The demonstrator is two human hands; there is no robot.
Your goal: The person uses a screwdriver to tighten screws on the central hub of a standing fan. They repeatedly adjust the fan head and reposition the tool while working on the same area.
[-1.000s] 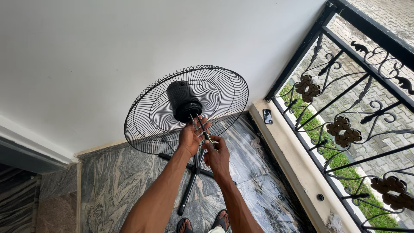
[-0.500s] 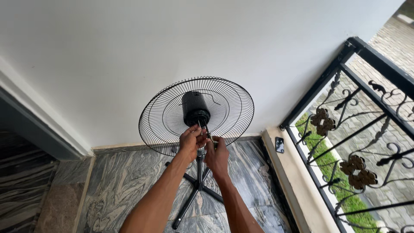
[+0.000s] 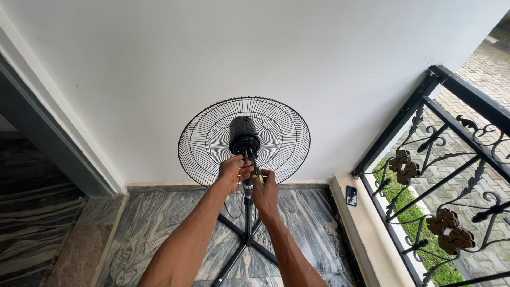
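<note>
— Start at the left. What's there?

— A dark door frame [image 3: 50, 143], then dark striped floor inside. Nearer us, grey marble floor [image 3: 154, 228] runs along a white wall [image 3: 159, 69].

— And the fan?

— Middle of the porch. The fan [image 3: 244, 141] stands on a black pole [image 3: 247, 215] with crossed feet [image 3: 234, 252] on the marble. Its round wire grille faces the wall, so the motor housing [image 3: 244, 133] points back at the person.

— Where are the hands?

— Both at the neck, just under the motor, straight ahead of the person and above the pole. The left hand [image 3: 232, 172] is curled shut around the joint where the pole meets the head. The right hand [image 3: 265, 192] sits just beside and slightly lower, closed on a screwdriver [image 3: 254, 166] with a yellow and black handle.

— Which way does the tool lie?

— Its shaft slants up and a little left, from the right fist towards the underside of the motor. The pole's long axis is upright, so the tool runs nearly along it. The left hand is the nearer to the motor; the tip is hidden by the fingers, so I can't tell what it touches.

— And to the right?

— A cream ledge [image 3: 366, 234] with a small dark phone-like slab [image 3: 351, 195] lying on it, then a black iron railing [image 3: 446, 175] with scrollwork, grass and paving beyond.
</note>
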